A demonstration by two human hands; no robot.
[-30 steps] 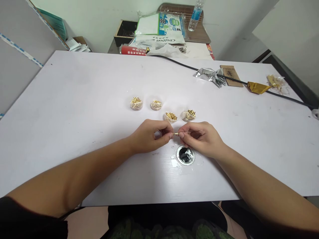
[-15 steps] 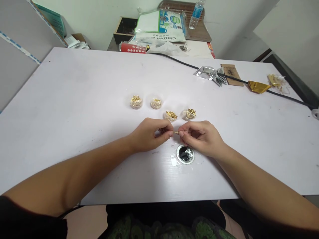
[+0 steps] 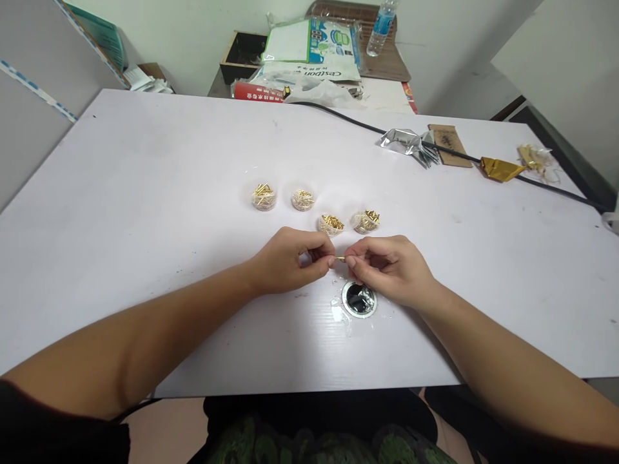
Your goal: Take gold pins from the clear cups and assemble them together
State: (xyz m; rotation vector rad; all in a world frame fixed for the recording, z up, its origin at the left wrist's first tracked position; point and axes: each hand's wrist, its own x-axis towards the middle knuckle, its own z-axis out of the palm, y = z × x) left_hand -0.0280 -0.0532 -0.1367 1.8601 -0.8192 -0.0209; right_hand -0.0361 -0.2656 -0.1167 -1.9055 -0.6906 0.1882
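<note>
Between my two hands a thin gold-coloured metal pin [image 3: 340, 258] lies level, one end in each pinch. My left hand [image 3: 298, 261] closes thumb and forefinger on its left end. The thumb and fingers of my right hand [image 3: 389, 267] grip the other end; the fingertips hide both ends. Just beyond stand small clear tubs of gold metal pieces: one tub [image 3: 331, 224] above my left fingertips and another tub [image 3: 366, 222] above my right hand. Farther left are a tub of longer pins [image 3: 264, 197] and a tub of thin pins [image 3: 303, 200].
A round metal-rimmed hole [image 3: 359, 299] sits in the white table [image 3: 145, 161] below my right hand. A black cable [image 3: 338, 115] crosses the back right, past silver foil [image 3: 409, 143], cardboard [image 3: 451, 145] and gold foil [image 3: 501, 169]. A water bottle [image 3: 382, 27] stands behind the table.
Almost nothing differs. Both hands keep their pinch on the gold pin, and the whole view has shifted very slightly.
</note>
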